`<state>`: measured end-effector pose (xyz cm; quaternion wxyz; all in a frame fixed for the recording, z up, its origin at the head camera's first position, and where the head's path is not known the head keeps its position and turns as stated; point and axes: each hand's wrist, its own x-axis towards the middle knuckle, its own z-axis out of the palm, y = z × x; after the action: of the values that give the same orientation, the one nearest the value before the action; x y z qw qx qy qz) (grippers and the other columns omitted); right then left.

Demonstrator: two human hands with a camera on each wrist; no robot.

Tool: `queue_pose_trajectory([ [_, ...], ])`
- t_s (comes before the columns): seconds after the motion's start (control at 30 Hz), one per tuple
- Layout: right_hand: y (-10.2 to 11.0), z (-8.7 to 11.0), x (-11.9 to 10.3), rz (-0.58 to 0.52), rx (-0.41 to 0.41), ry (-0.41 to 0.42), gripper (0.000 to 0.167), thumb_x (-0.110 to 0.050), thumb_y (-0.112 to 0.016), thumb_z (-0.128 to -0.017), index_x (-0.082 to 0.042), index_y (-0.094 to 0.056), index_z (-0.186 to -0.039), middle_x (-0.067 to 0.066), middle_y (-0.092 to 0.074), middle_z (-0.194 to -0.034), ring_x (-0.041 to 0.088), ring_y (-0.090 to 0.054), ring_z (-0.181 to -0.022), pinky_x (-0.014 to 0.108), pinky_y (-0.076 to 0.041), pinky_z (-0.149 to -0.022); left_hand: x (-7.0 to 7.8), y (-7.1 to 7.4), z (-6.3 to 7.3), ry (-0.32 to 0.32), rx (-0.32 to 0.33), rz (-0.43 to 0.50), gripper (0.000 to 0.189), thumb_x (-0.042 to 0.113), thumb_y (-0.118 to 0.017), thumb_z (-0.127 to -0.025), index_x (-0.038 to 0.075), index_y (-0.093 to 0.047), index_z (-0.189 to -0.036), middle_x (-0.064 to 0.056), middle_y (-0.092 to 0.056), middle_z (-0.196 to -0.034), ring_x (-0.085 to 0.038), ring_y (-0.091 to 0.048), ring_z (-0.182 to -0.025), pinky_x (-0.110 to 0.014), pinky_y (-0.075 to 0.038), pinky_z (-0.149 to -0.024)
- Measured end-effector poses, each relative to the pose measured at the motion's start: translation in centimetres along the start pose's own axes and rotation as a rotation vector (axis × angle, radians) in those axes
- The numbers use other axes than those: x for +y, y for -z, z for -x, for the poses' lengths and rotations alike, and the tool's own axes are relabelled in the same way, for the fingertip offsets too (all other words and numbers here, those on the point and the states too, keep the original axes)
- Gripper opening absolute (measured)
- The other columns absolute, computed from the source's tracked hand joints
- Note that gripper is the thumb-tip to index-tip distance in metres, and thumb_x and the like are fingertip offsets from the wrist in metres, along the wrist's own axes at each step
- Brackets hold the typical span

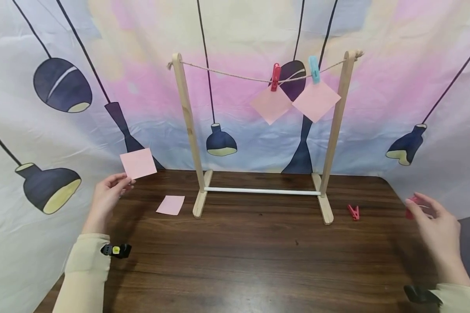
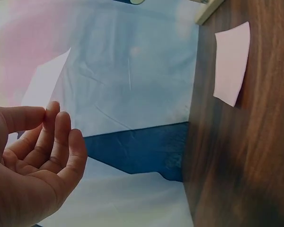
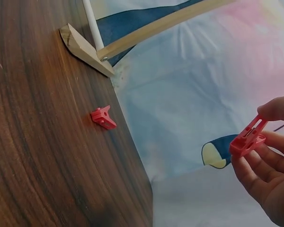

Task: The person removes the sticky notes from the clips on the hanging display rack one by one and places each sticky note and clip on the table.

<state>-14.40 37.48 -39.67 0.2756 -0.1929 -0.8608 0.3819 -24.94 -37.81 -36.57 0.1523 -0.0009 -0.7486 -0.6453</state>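
Note:
My left hand (image 1: 106, 195) pinches a pink paper square (image 1: 139, 163) by its lower corner, raised above the table's left side. In the left wrist view the paper (image 2: 45, 85) stands up from between thumb and fingertips. A second pink square (image 1: 170, 205) lies on the table to the right of that hand. At the far right, my right hand (image 1: 438, 226) holds a red clothespin (image 3: 248, 137) between thumb and fingers, off the table. Another red clothespin (image 1: 354, 212) lies on the table, left of the right hand.
A wooden stand (image 1: 188, 117) with a sagging string (image 1: 227, 74) rises at the table's back. Two pink squares hang from it, one by a red clothespin (image 1: 275, 77), one by a blue clothespin (image 1: 314, 69). A white rod (image 1: 262, 191) joins the feet. Printed cloth (image 1: 149, 87) hangs behind.

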Motion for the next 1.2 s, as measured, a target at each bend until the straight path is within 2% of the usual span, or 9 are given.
queue_pose_trajectory([
  [0.2,-0.5,-0.7,0.6,-0.023,0.021,-0.072,0.062,-0.043,-0.066,-0.097,-0.008,-0.052,-0.147,-0.028,-0.054,-0.107,-0.023,-0.038,-0.080,0.008,-0.034,-0.066,-0.9,0.0,-0.1,0.041,-0.005,0.015,0.011,0.011,-0.060,-0.102,0.005,-0.061,-0.112,0.015,-0.071,-0.082,0.000,-0.067,-0.075,-0.012,-0.053,-0.068],
  [0.5,-1.3,-1.4,1.5,-0.090,-0.064,-0.002,0.063,-0.035,-0.067,-0.097,0.002,-0.050,-0.145,-0.036,-0.044,-0.091,-0.023,-0.043,-0.076,0.003,-0.038,-0.062,-2.2,0.3,-0.2,0.081,-0.007,-0.045,0.035,0.014,-0.060,-0.102,-0.011,-0.053,-0.125,0.016,-0.070,-0.083,-0.001,-0.065,-0.075,-0.014,-0.054,-0.071],
  [0.63,-1.9,-1.7,1.8,-0.039,-0.106,0.015,0.063,-0.032,-0.065,-0.099,0.005,-0.047,-0.146,0.003,-0.067,-0.109,-0.022,-0.038,-0.077,0.004,-0.037,-0.062,-2.9,0.5,-0.3,0.088,-0.022,-0.096,0.036,0.016,-0.059,-0.103,-0.012,-0.053,-0.126,0.019,-0.069,-0.081,0.000,-0.065,-0.074,-0.013,-0.053,-0.069],
  [0.7,-2.3,-1.8,2.0,-0.001,-0.128,0.028,0.061,-0.030,-0.064,-0.099,0.006,-0.045,-0.146,0.027,-0.062,-0.121,-0.021,-0.035,-0.077,0.006,-0.036,-0.062,-3.2,0.5,-0.3,0.088,-0.027,-0.142,0.041,0.017,-0.057,-0.104,-0.014,-0.051,-0.130,0.022,-0.067,-0.080,0.001,-0.064,-0.074,-0.012,-0.051,-0.068],
  [0.77,-2.7,-2.0,2.2,0.034,-0.149,0.046,0.059,-0.026,-0.062,-0.100,0.006,-0.044,-0.146,0.037,-0.055,-0.128,-0.019,-0.033,-0.078,0.010,-0.035,-0.062,-3.6,0.5,-0.3,0.088,-0.029,-0.199,0.046,0.018,-0.055,-0.105,-0.017,-0.048,-0.134,0.024,-0.065,-0.081,0.003,-0.063,-0.074,-0.012,-0.050,-0.067],
  [0.87,-3.6,-2.1,2.5,0.083,-0.172,0.066,0.058,-0.023,-0.062,-0.100,0.008,-0.044,-0.146,0.037,-0.056,-0.126,-0.005,-0.048,-0.084,0.016,-0.035,-0.065,-4.1,0.6,-0.2,0.103,-0.036,-0.258,0.050,0.019,-0.053,-0.106,-0.018,-0.045,-0.137,0.024,-0.063,-0.082,0.004,-0.063,-0.075,-0.013,-0.050,-0.066],
  [0.93,-4.0,-2.2,2.7,0.103,-0.189,0.085,0.058,-0.020,-0.062,-0.100,0.009,-0.043,-0.146,0.037,-0.057,-0.124,0.015,-0.058,-0.092,0.021,-0.036,-0.066,-4.4,0.7,-0.2,0.115,-0.046,-0.279,0.050,0.018,-0.052,-0.106,-0.019,-0.045,-0.137,0.021,-0.064,-0.084,0.002,-0.063,-0.075,-0.015,-0.052,-0.068],
  [1.03,-4.6,-2.2,3.1,0.125,-0.212,0.111,0.056,-0.017,-0.062,-0.100,0.013,-0.043,-0.144,0.038,-0.057,-0.122,0.044,-0.057,-0.103,0.024,-0.036,-0.065,-4.9,0.8,-0.4,0.124,-0.063,-0.320,0.049,0.018,-0.052,-0.106,-0.020,-0.046,-0.136,0.012,-0.066,-0.089,0.000,-0.063,-0.076,-0.017,-0.054,-0.070],
  [1.2,-5.2,-2.3,3.4,0.156,-0.244,0.136,0.054,-0.015,-0.064,-0.099,0.015,-0.045,-0.140,0.039,-0.058,-0.119,0.050,-0.058,-0.101,0.031,-0.040,-0.065,-5.6,1.2,-0.7,0.128,-0.084,-0.408,0.048,0.018,-0.051,-0.106,-0.020,-0.047,-0.136,-0.013,-0.070,-0.105,0.000,-0.063,-0.078,-0.019,-0.055,-0.072],
])
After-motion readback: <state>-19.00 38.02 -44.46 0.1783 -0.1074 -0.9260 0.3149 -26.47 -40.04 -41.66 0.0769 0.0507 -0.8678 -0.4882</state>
